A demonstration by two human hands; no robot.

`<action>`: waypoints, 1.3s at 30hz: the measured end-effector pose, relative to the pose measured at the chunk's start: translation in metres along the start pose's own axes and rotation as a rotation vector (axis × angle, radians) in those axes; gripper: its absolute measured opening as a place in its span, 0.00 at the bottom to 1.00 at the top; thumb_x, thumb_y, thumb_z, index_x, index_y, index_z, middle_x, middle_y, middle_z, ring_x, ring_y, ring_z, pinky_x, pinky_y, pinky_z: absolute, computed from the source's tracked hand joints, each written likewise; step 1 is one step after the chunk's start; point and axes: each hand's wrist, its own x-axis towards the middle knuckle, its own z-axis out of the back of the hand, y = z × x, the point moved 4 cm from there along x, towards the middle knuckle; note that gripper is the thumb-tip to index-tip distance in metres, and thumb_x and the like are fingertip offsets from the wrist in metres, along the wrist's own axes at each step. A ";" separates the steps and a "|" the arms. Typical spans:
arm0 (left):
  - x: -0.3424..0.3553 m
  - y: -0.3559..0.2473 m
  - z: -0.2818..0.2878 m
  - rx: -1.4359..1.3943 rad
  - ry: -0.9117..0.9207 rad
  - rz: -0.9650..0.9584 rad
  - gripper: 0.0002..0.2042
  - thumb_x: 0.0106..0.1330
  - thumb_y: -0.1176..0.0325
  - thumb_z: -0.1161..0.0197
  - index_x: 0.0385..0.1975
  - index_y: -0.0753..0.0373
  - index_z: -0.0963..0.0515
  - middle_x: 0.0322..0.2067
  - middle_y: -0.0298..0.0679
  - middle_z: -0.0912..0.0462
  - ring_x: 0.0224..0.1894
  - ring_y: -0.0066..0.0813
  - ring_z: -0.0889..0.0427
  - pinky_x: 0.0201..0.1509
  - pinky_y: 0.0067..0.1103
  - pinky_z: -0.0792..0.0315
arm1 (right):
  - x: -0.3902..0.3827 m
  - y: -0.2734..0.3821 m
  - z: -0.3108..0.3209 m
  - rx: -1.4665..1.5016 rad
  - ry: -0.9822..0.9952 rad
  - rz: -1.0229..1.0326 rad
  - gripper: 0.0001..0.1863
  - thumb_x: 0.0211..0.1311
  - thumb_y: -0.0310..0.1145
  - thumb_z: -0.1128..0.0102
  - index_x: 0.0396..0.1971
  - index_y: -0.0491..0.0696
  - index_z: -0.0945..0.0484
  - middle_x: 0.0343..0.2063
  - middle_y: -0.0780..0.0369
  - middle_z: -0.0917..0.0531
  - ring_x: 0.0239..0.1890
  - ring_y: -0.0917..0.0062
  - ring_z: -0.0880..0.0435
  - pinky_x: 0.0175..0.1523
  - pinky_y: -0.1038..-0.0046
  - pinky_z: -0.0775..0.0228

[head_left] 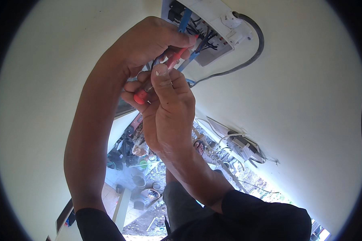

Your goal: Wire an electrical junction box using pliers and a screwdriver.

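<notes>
My right hand (171, 104) is closed around a screwdriver (173, 61) with a red shaft sleeve and a clear-and-red handle. The thumb lies along it, and the red butt end sticks out below the fingers. Its shaft slants up toward an open white electrical box (217, 28) full of black wires (207, 42). Just under that box my left hand (161, 38) is closed, thumb bent beside the upper shaft; its fingers are partly hidden, so what they grip cannot be made out. Blue strip-like pieces (185, 20) run past the left thumb into the box.
A thick black cable (261, 38) loops from the box along the pale wall (301, 100). Lower on that wall sits another fitting with cables (245, 146). Far below, buckets (138, 180), bags and clutter lie on the floor.
</notes>
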 end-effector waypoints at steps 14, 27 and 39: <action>0.004 0.001 0.001 -0.034 0.019 -0.022 0.19 0.61 0.55 0.31 0.36 0.69 0.18 0.26 0.38 0.19 0.24 0.19 0.25 0.31 0.17 0.30 | 0.000 0.000 -0.005 0.091 0.030 -0.014 0.12 0.74 0.37 0.49 0.47 0.44 0.29 0.34 0.58 0.18 0.36 0.74 0.14 0.50 0.63 0.17; 0.009 0.003 -0.004 0.037 -0.042 -0.113 0.17 0.61 0.58 0.32 0.36 0.69 0.17 0.27 0.41 0.17 0.26 0.23 0.25 0.35 0.20 0.31 | 0.001 0.002 0.000 0.208 -0.022 0.014 0.10 0.74 0.36 0.50 0.47 0.47 0.28 0.35 0.61 0.19 0.34 0.79 0.18 0.42 0.68 0.19; 0.010 0.016 0.003 -0.320 0.215 -0.013 0.15 0.64 0.60 0.33 0.25 0.68 0.18 0.18 0.35 0.21 0.19 0.22 0.25 0.25 0.19 0.34 | 0.000 0.006 0.020 -0.032 0.248 -0.016 0.18 0.78 0.37 0.63 0.57 0.40 0.38 0.45 0.48 0.20 0.43 0.61 0.14 0.49 0.61 0.16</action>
